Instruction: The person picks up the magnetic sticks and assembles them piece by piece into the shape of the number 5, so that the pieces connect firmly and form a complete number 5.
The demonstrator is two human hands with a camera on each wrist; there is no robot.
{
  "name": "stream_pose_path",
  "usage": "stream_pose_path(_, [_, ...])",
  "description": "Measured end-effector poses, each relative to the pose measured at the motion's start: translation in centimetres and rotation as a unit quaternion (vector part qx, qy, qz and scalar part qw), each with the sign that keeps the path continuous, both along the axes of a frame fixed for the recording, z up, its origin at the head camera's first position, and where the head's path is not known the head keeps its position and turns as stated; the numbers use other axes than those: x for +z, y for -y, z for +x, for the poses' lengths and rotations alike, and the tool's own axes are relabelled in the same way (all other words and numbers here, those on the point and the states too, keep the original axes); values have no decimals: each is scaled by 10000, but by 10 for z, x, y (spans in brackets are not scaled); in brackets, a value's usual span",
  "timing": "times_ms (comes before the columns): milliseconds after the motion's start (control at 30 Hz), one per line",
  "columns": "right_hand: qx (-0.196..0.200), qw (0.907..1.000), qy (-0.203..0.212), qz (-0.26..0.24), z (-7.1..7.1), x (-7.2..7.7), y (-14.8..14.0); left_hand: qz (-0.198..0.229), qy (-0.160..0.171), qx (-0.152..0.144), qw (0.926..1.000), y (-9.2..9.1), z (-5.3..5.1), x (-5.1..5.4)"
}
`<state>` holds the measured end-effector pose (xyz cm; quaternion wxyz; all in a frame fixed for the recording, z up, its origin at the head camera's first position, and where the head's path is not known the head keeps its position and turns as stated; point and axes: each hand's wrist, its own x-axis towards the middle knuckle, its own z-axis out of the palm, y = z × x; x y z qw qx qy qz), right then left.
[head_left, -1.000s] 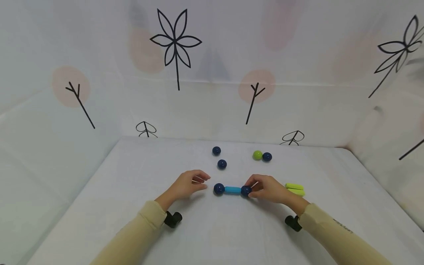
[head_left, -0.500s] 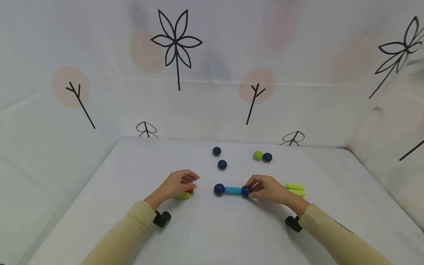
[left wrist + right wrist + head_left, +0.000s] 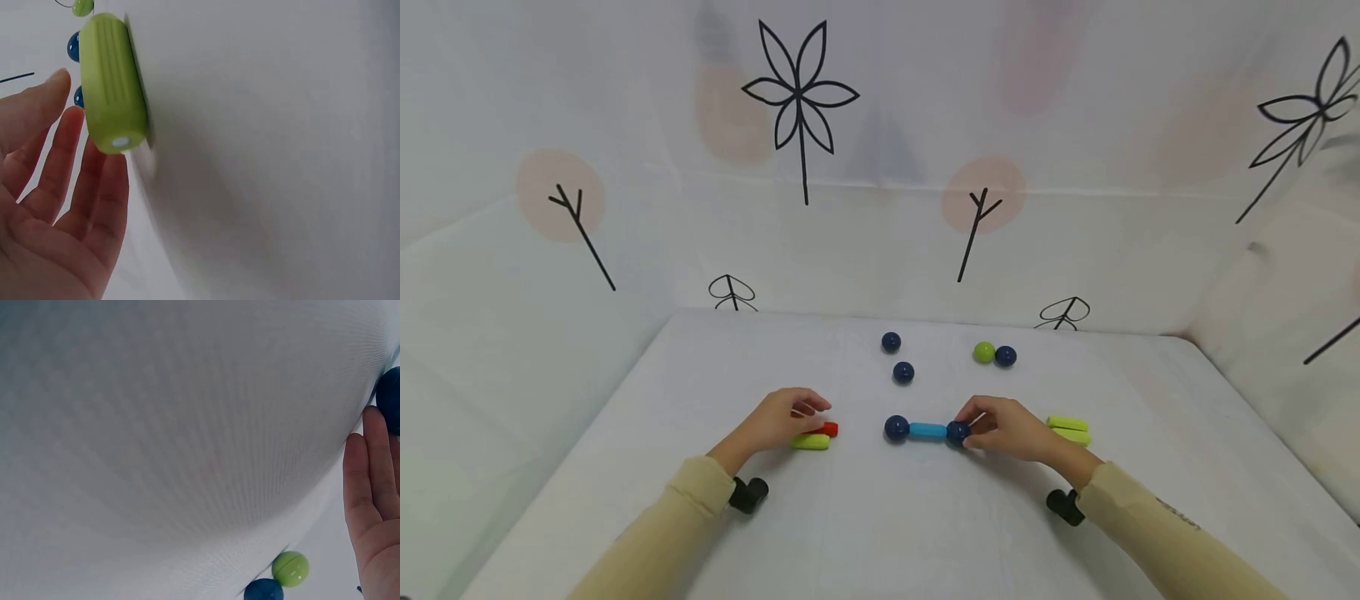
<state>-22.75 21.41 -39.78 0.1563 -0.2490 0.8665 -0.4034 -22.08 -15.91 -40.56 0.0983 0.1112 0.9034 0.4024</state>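
**Light-blue, plastic-looking rod [image 3: 928,430] between a glossy navy left-end ball [image 3: 897,428] and a matching right-end ball [image 3: 956,434], just below the frame's centre**

At the lower left and lower right of the head view, beige sleeves [image 3: 647,525] reach in over a white cloth-covered tabletop [image 3: 880,533], with a small black device [image 3: 748,495] at each wrist. The right hand [image 3: 1011,427], right of centre, pinches the right-end ball between thumb and fingers. The left hand [image 3: 778,419], left of centre, grasps nothing, its fingers loosely bent. Beside and partly beneath it, a short red rod [image 3: 830,429] and a ridged yellow-green rod [image 3: 810,442] lie side by side; whether the hand touches them cannot be told. Just right of the right hand lie two more yellow-green rods [image 3: 1067,423], also side by side.

Farther off, above the light-blue rod, sit two loose navy balls [image 3: 903,372], apart from each other. To their right, a lime-green ball [image 3: 984,352] stands just beside another navy ball [image 3: 1006,356]. Across the upper frame hangs a white cloth backdrop [image 3: 880,250] with black-outlined plants and soft peach circles.
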Motion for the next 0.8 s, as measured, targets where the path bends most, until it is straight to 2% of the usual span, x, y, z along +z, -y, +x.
stream_pose_path(333, [9,10000,-10,2,0,-1,-1,-266,62,-351,9990,9,-1,-1])
stream_pose_path(567, [-9,10000,3,11,0,-1,0,-303,94,-410,9987,8,0,0])
stream_pose_path(667, [-12,10000,18,10,0,-1,0,-382,1,-449,9983,7,0,-1])
stream_pose_path(800, [0,10000,9,9,0,-1,-1,-401,-63,-349,9986,6,0,-1])
